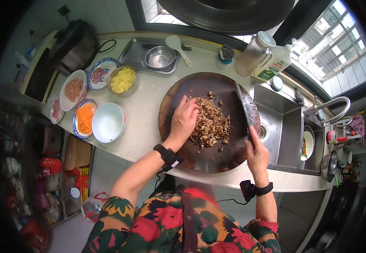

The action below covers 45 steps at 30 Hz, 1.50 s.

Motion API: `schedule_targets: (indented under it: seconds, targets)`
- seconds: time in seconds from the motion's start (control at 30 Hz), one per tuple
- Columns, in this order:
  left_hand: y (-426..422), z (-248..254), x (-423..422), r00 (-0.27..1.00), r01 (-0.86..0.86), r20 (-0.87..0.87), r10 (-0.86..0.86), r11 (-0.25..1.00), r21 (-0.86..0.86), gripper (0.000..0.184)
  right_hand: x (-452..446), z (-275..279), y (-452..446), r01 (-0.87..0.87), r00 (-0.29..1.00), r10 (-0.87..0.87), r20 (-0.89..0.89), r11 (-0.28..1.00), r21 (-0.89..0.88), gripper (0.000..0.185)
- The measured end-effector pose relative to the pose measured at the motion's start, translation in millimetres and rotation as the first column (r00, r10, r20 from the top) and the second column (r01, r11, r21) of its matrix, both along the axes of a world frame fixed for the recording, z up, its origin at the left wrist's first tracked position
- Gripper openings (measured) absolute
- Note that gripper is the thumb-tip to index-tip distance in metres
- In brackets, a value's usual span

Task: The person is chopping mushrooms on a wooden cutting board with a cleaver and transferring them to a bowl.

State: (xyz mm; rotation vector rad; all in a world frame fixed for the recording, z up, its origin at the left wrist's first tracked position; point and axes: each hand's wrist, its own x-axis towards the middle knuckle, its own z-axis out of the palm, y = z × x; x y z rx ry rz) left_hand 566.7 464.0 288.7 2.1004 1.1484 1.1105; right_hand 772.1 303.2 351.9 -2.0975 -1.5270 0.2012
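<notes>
Brown bits point(211, 126), in a loose heap near mid-frame on the dark board point(225, 159).
Gripped the knife point(245, 105) in the right hand point(256, 154), clamped about the hidden handle, with the blade along the board's right side, apart from the heap; laid the left hand point(184, 119) at the heap's left edge, with fingers bent and close together, touching the bits. Showed also, at left of frame, a white bowl point(108, 122), an orange-shred plate point(85, 118) and a bowl of yellow cubes point(124, 80); at right of frame, a steel sink point(277, 135).
</notes>
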Motion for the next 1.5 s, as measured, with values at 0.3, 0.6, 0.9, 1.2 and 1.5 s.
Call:
schedule_targets:
  seconds: [0.3,0.6,0.9,1.2,1.5]
  targets:
    - [53,3,-10,0.991,-0.106,-0.1,0.092,0.985,-0.137,0.015,-3,16,12,-0.105,0.988,0.1,-0.118,0.994,-0.034,0.049]
    - [44,-5,17,0.951,0.025,-0.299,-0.073,0.987,-0.159,0.022,1,10,32,-0.363,0.914,0.356,-0.193,0.932,-0.002,0.046]
    - [-11,22,-3,0.989,0.145,0.011,-0.144,0.985,-0.093,0.016,-40,53,-8,-0.265,0.892,0.246,-0.38,0.964,0.003,0.049]
    - [-44,17,-10,0.991,0.126,0.046,-0.123,0.99,-0.068,0.033,-66,16,13,-0.142,0.876,0.093,-0.473,0.988,-0.068,0.045]
    - [-49,16,14,0.99,0.067,0.133,-0.05,0.99,-0.122,0.03,-70,12,6,-0.053,0.843,-0.032,-0.536,0.989,-0.141,0.046]
